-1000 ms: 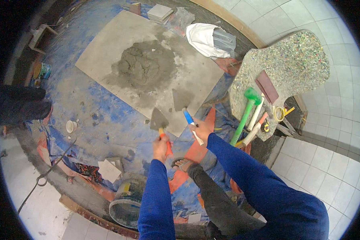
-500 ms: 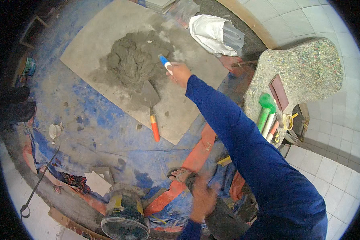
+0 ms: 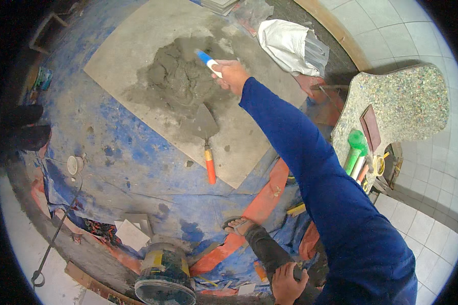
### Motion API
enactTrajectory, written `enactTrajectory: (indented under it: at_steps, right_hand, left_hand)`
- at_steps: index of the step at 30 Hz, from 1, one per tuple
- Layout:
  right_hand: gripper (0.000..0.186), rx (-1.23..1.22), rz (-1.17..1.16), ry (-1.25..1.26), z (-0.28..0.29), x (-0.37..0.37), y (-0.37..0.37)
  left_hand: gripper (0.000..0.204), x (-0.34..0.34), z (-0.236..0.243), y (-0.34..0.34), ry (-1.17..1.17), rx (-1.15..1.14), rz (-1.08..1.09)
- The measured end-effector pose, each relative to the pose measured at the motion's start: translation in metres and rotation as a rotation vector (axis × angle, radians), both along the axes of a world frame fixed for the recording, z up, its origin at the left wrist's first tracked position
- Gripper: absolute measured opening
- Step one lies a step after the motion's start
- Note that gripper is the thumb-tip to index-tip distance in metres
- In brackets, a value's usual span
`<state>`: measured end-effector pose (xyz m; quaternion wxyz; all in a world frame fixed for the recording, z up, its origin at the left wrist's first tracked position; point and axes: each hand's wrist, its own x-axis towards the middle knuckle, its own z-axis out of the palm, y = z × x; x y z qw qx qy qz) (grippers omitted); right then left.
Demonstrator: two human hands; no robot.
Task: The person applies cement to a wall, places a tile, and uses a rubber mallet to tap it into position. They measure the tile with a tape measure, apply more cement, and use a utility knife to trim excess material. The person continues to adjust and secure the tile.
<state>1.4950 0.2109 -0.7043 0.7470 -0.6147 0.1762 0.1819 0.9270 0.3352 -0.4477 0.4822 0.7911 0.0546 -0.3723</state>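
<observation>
My right hand (image 3: 229,76) grips the blue-and-white handle (image 3: 207,63) of a trowel whose blade is hard to make out in the heap of wet grey mortar (image 3: 173,76). The mortar lies on a large grey board (image 3: 114,61). A second trowel (image 3: 201,121) rests on the board below the heap, its red-orange handle (image 3: 210,168) toward me and untouched. At the lower centre my left hand (image 3: 287,282) grasps my dark-trousered leg at the knee, above my sandalled foot (image 3: 235,226).
A speckled slab (image 3: 397,99) holds a green mallet (image 3: 356,145) and other tools. A white sack (image 3: 285,46) lies behind the board; a bucket (image 3: 163,274) stands lower left on the blue tarp (image 3: 112,157). Another person's dark legs (image 3: 25,134) show at far left, near a cable.
My left hand has let go of the red-handled trowel and moved down to my leg. My right hand has moved forward with the blue-handled trowel into the mortar heap.
</observation>
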Motion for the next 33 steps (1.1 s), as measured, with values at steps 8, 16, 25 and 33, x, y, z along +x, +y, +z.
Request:
enactTrajectory:
  at_steps: [8,16,25,33]
  right_hand:
    - [0.034,-0.431,-0.108,0.022,0.001,-0.098,0.013]
    - [0.034,-0.446,-0.213,0.149,0.009,-0.176,0.023]
    - [0.046,-0.786,0.113,-0.398,0.044,-0.264,0.12]
    - [0.043,-0.873,0.199,0.247,0.1,-0.323,0.139]
  left_hand:
    - [0.03,0.001,-0.002,0.012,-0.085,-0.011,-0.002]
    - [0.038,-0.016,-0.013,0.014,-0.118,0.049,0.074]
    - [0.024,-0.072,-0.021,0.036,0.18,0.125,0.256]
    - [0.025,-0.037,-0.003,0.064,0.354,-0.025,0.339]
